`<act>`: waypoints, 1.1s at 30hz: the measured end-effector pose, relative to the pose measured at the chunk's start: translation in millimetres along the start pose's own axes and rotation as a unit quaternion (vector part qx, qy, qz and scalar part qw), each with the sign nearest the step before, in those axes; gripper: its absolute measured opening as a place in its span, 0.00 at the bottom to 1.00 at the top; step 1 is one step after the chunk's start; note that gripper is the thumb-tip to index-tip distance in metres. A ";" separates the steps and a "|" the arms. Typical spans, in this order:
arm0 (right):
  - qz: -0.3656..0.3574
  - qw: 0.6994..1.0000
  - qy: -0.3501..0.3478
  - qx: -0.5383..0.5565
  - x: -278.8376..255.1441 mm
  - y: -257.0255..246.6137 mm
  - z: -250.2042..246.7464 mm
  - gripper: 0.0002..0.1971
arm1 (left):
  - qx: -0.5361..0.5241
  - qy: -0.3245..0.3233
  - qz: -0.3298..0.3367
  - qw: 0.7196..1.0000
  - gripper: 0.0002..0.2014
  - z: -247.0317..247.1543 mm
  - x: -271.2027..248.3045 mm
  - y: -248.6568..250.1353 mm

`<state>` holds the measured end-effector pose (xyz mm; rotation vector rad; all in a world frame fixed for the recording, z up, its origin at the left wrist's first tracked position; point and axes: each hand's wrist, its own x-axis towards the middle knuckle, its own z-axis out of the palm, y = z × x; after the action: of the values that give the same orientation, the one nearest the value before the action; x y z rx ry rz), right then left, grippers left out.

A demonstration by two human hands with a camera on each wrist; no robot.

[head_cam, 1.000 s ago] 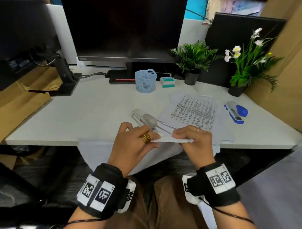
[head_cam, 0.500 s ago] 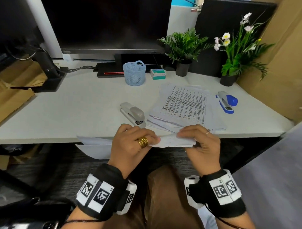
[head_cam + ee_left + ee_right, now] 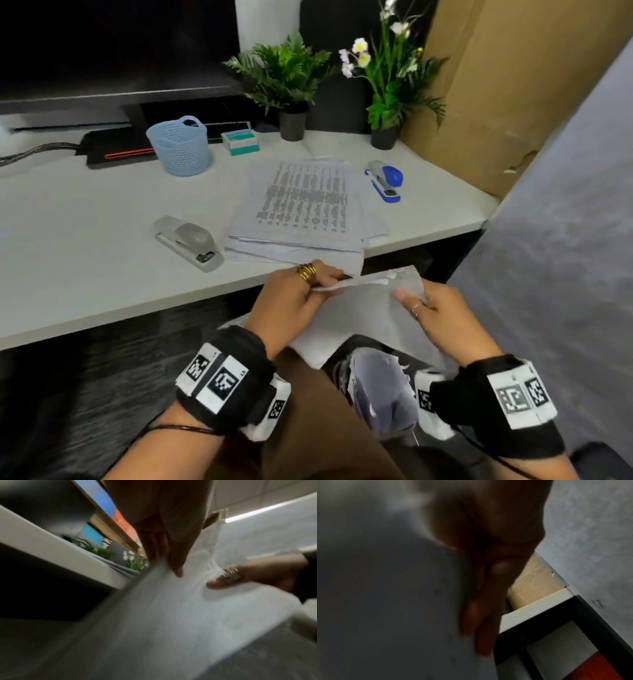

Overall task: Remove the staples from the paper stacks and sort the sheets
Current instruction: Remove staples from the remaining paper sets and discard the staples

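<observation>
— Holding the stapled sheets point(image 3: 363, 308) off the near edge of the worktop point(image 3: 85, 240), over the lap: is that how you read it?

— Yes. The left hand point(image 3: 294, 298) pinches the top edge of the sheets near one corner, thumb and fingers curled onto the paper; the right hand point(image 3: 442, 315) grips the opposite side, thumb lying on top. The left wrist view shows the same, blurred: thumb on the sheet, the other hand's ringed finger pressing close by.

— How will that paper handle?

— Light and limp, I'd judge. It sags between the two hands, and the upper edge already looks ragged, so it tears easily. Best held close to the fastened corner, one hand each side, so any pull goes into the staple and not across the page. I can't make out the staple itself.

— And the rest?

— The paper stack point(image 3: 301, 205) lies on the worktop just behind the hands, toward the right end, between a grey stapler point(image 3: 191, 241) and a blue stapler point(image 3: 385, 180). Loose sheets like that slide on one another, so lifting from underneath near an edge seems safer than dragging.
</observation>
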<state>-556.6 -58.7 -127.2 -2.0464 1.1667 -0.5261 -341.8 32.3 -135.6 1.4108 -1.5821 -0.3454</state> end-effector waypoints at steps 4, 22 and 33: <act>0.093 0.988 0.106 0.071 -6.8 19.3 -9.2 0.10 | 0.155 -0.193 0.012 0.969 0.31 38.8 7.8 -5.5; 0.170 0.963 0.205 -0.043 -27.0 55.6 2.5 0.14 | 0.259 -0.168 0.135 0.942 0.24 83.2 34.0 -19.8; 0.214 0.934 -0.022 -0.287 -16.7 60.6 7.3 0.09 | 0.418 -0.019 -0.034 0.908 0.28 83.1 77.0 -21.4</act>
<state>-595.0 -62.1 -177.4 -2.1447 1.8352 0.0936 -384.2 -72.5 -158.4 2.1052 -1.8035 0.3252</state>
